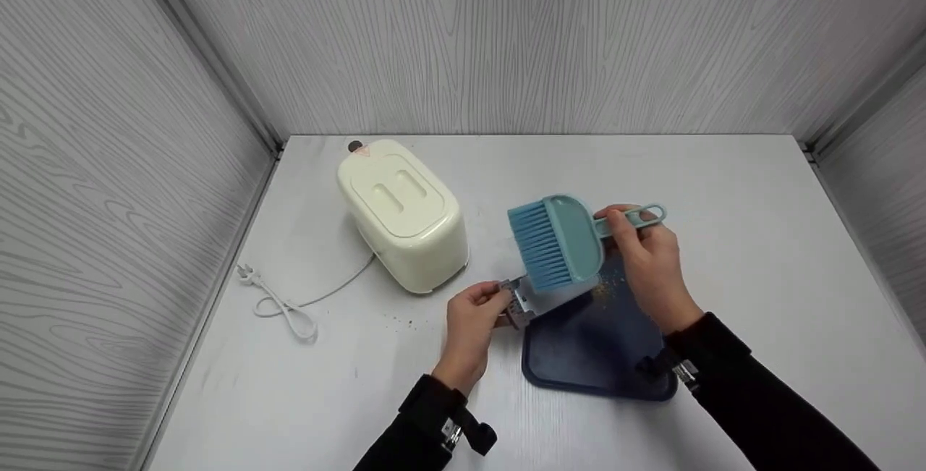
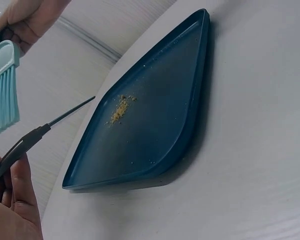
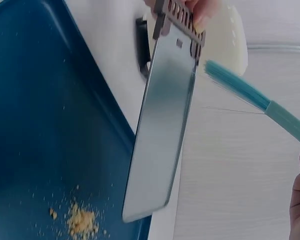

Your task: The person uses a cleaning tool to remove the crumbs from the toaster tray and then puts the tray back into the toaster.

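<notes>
My left hand pinches the grey slotted end of a flat metal crumb tray, which tilts above a dark blue tray. My right hand grips the handle of a light blue brush. From the head view the bristles overlap the crumb tray; in the right wrist view they appear raised off its surface, near the slotted end. Yellowish crumbs lie in a small heap on the blue tray. The crumb tray's metal face looks bare in the right wrist view.
A cream toaster with a closed lid stands left of my hands. Its white cord and plug lie on the white table at the left. A few dark specks are scattered below the toaster. Grey wood-grain walls enclose the table's back and sides.
</notes>
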`<move>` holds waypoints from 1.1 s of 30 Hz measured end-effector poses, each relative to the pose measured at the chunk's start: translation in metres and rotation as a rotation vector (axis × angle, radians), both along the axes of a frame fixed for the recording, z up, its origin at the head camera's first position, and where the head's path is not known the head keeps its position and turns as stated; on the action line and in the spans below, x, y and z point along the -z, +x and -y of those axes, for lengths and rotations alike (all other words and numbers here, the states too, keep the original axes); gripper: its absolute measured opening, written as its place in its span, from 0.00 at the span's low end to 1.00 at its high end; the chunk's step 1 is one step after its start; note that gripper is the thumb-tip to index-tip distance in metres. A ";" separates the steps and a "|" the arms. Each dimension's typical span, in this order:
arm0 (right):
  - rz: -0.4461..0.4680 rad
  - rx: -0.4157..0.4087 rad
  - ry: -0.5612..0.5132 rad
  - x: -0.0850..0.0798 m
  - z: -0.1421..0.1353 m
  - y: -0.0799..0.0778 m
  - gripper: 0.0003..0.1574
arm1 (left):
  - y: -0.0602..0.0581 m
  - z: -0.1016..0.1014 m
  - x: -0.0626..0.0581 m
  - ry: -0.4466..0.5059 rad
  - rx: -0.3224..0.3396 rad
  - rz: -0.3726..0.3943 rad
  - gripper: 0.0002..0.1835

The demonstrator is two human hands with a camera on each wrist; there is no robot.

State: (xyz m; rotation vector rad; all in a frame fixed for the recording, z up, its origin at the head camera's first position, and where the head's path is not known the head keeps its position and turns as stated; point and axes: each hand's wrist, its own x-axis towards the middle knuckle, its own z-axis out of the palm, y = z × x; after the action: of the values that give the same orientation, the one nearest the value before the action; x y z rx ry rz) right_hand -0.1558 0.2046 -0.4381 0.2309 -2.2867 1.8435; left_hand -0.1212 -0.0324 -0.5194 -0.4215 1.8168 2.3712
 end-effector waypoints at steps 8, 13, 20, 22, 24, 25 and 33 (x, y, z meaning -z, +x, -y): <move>0.039 -0.074 -0.033 0.006 0.016 -0.002 0.23 | 0.001 0.000 -0.001 0.003 0.011 0.011 0.12; 0.035 -0.052 0.045 0.011 0.018 -0.005 0.22 | 0.002 -0.001 -0.002 0.011 0.023 0.010 0.12; 0.009 -0.032 0.109 0.016 0.013 -0.009 0.20 | 0.002 -0.001 -0.002 0.024 0.033 0.010 0.14; 0.006 -0.026 0.121 0.018 0.010 -0.010 0.19 | 0.002 0.000 -0.002 0.021 0.037 0.008 0.14; 0.006 -0.024 0.112 0.019 0.006 -0.012 0.20 | 0.002 0.000 -0.002 0.016 0.041 0.007 0.15; 0.005 -0.021 0.116 0.020 0.005 -0.012 0.20 | 0.003 0.000 -0.001 0.013 0.042 0.007 0.15; -0.009 0.049 0.203 0.027 -0.012 -0.017 0.24 | 0.003 0.002 -0.001 0.010 0.039 0.002 0.14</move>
State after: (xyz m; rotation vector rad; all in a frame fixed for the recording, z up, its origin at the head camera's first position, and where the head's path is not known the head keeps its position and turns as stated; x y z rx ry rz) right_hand -0.1724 0.2166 -0.4649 0.2099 -2.4502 1.5841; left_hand -0.1180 -0.0341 -0.5186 -0.3837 1.7950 2.3517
